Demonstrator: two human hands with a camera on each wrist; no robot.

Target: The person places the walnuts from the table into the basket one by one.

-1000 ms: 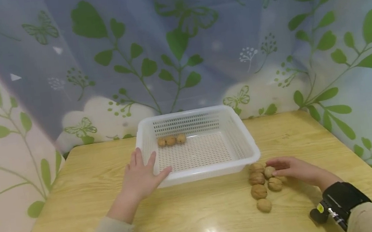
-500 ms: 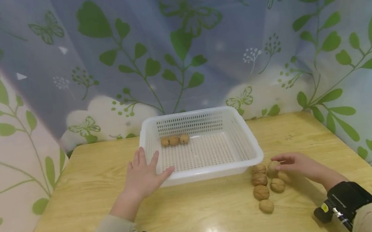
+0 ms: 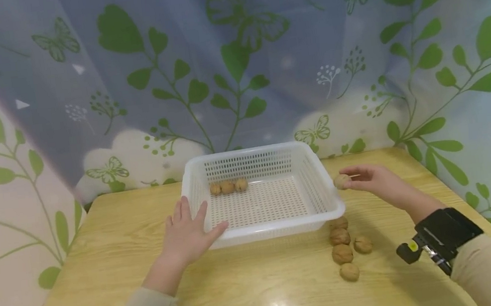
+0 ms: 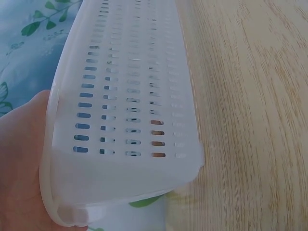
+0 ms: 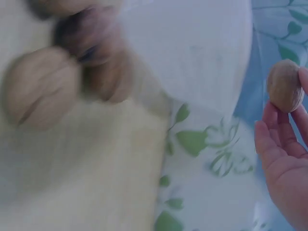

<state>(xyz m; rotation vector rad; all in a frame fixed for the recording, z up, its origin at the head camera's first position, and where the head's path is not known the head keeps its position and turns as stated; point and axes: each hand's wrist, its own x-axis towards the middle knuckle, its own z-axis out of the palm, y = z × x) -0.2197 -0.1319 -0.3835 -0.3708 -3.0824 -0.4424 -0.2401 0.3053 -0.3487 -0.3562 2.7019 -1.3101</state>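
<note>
A white perforated plastic basket [image 3: 272,228] stands on the table with three walnuts [image 3: 227,187] in a row along its back left. My left hand [image 3: 187,238] rests on its left front corner, fingers spread and straight over the rim; the left wrist view has the hand at the basket wall [image 4: 115,178]. Just off the right rim, my right hand [image 3: 378,183] pinches a light walnut [image 3: 341,181] between thumb and fingertips, raised above the table. The right wrist view shows this held walnut [image 5: 285,86] clearly.
Several loose walnuts [image 3: 342,253] lie in a column at the basket's front right corner, with a single walnut [image 3: 363,244] beside them. The wooden table [image 3: 251,278] ends at a leaf-patterned curtain [image 3: 239,98] behind the basket.
My right hand has picked a walnut from the pile and carried it up and away, to beside the basket's right rim. The left hand has stayed on the basket.
</note>
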